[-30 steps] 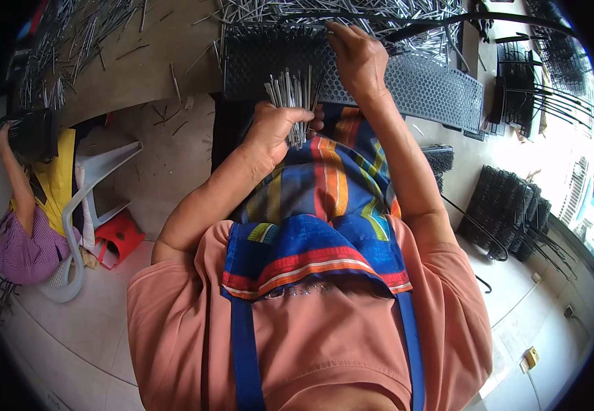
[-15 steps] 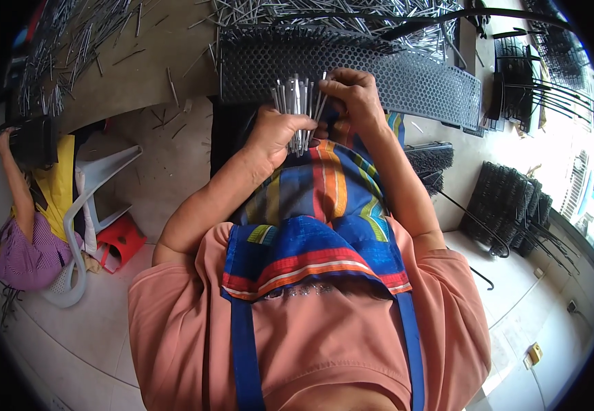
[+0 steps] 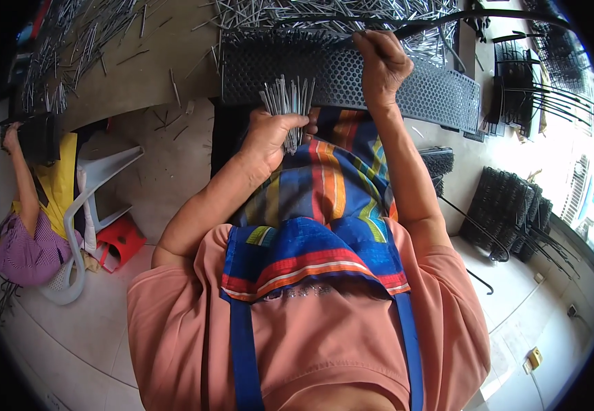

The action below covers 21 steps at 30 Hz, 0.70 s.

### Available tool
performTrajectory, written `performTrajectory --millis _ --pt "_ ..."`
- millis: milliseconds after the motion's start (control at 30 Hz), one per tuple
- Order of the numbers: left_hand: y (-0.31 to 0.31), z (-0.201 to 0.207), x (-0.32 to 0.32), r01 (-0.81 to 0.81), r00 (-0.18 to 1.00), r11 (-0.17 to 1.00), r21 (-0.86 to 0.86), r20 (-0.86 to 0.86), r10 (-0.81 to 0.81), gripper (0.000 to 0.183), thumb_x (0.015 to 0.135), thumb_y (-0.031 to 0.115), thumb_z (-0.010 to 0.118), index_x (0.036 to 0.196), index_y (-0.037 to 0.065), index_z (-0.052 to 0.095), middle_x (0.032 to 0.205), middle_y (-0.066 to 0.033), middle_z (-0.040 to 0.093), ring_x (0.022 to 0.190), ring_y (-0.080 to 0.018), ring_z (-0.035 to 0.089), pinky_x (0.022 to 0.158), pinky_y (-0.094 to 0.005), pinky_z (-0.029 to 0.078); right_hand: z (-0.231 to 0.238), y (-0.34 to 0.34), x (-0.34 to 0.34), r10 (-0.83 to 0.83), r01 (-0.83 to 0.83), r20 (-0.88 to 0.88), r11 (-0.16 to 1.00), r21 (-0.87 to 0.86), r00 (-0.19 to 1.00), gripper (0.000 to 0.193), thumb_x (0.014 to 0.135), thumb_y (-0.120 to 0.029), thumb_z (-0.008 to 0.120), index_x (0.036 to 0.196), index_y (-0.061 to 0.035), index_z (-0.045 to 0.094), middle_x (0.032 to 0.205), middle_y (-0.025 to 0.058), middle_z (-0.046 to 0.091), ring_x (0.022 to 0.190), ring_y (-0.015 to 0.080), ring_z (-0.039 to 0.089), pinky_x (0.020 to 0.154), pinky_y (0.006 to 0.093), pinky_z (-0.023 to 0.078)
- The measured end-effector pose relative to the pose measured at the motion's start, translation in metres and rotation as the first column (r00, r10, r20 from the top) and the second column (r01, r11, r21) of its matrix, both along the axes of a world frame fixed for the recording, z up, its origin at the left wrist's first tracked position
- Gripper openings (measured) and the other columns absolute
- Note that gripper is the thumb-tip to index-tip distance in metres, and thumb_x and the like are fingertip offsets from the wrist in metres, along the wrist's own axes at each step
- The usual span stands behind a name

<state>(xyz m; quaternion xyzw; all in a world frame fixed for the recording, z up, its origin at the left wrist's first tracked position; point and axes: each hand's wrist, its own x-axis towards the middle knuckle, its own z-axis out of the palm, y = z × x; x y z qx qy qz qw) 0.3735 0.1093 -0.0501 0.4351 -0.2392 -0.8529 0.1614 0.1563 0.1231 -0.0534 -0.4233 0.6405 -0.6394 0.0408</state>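
Observation:
My left hand (image 3: 274, 133) is wrapped round a bundle of thin silvery sticks (image 3: 286, 97), which fan out upward above my lap. Farther off and to the right, my right hand (image 3: 387, 63) is bent over a long black perforated panel (image 3: 341, 79), its fingers pinched near the panel's far edge. Whatever lies between those fingertips, if anything, is too small or hidden to make out. Dark, close-set bits (image 3: 297, 38) stand along the far left part of the panel.
Loose sticks (image 3: 406, 10) lie heaped behind the panel, and more sticks (image 3: 105, 31) are scattered on the brown table (image 3: 132, 85). A black curved bar (image 3: 482, 14) crosses the far side. Black bristly racks (image 3: 506, 205) stand at right. Another person (image 3: 33, 240) sits left beside a grey chair (image 3: 71, 291).
My right hand has moved away from the bundle, up and to the right, to the panel's far edge. My left hand still grips the sticks, tilted slightly left.

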Motion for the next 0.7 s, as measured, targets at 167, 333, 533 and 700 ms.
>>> performTrajectory --millis 167,333,533,700 --pt "-0.002 -0.003 -0.002 -0.040 0.999 0.997 0.073 0.003 0.039 0.019 0.075 -0.009 0.061 0.092 -0.004 0.067 0.084 -0.0149 0.071 0.065 -0.0242 0.069 0.055 -0.0332 0.056 0.001 0.000 0.007 0.022 -0.018 -0.051 0.997 0.073 0.998 0.007 0.076 0.003 0.074 0.081 0.0025 0.070 0.076 0.0029 0.066 0.069 0.0069 0.060 0.062 0.0210 0.047" --pt "-0.003 -0.004 -0.003 -0.051 0.998 0.997 0.066 0.028 0.049 0.017 0.076 -0.008 0.060 0.091 -0.004 0.067 0.083 -0.0152 0.070 0.065 -0.0245 0.069 0.055 -0.0332 0.055 -0.006 -0.001 0.014 -0.015 0.091 -0.291 0.964 0.248 0.956 0.011 0.073 0.000 0.076 0.084 -0.0026 0.072 0.073 0.0043 0.066 0.064 0.0111 0.063 0.058 0.0232 0.047" --pt "-0.007 -0.002 0.000 -0.052 0.999 0.996 0.071 0.003 0.052 0.017 0.077 -0.006 0.059 0.093 -0.005 0.067 0.083 -0.0144 0.070 0.068 -0.0236 0.069 0.058 -0.0338 0.055 0.000 -0.009 0.011 -0.001 0.108 -0.382 0.960 0.258 0.924 0.012 0.074 -0.005 0.076 0.085 -0.0062 0.073 0.074 0.0063 0.067 0.064 0.0163 0.066 0.057 0.0259 0.049" --pt "-0.012 -0.002 0.003 -0.049 0.997 0.996 0.076 -0.054 0.053 0.018 0.077 -0.005 0.061 0.095 -0.005 0.066 0.084 -0.0137 0.070 0.070 -0.0228 0.069 0.060 -0.0340 0.057 0.003 -0.008 0.010 0.102 0.102 -0.490 0.923 0.372 0.866 0.008 0.077 -0.009 0.074 0.085 -0.0075 0.073 0.075 0.0071 0.067 0.066 0.0186 0.067 0.058 0.0276 0.049"
